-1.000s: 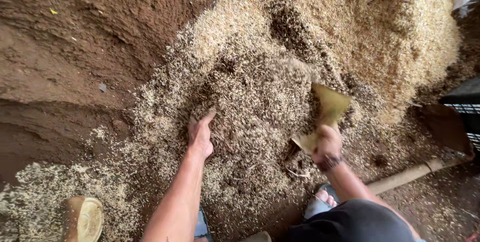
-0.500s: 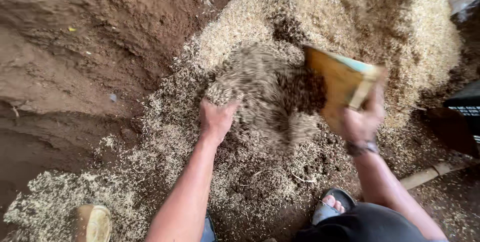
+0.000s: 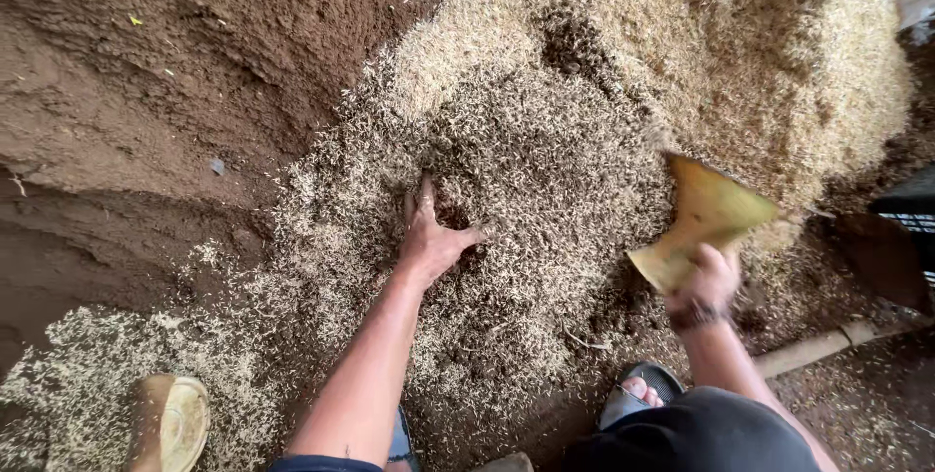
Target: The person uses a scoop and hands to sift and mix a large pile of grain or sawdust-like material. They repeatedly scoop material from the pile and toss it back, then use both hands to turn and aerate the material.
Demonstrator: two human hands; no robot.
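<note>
Left hand (image 3: 433, 238) lies flat, fingers spread, pressed into the husk pile (image 3: 545, 170) near its middle; it grips nothing. Right hand (image 3: 706, 282) is closed around the narrow end of a yellow scoop (image 3: 706, 219), which sits at the pile's right flank, its wide end dug into the paler husks above. The two hands are well apart, loose husks between them. Left of the pile: bare brown soil (image 3: 127, 121). Below the pile, a sandalled foot (image 3: 638, 396); further left, a round yellow dish (image 3: 175, 421). Right of the pile, a pale pole (image 3: 828, 345) and a dark crate edge (image 3: 911, 214).
</note>
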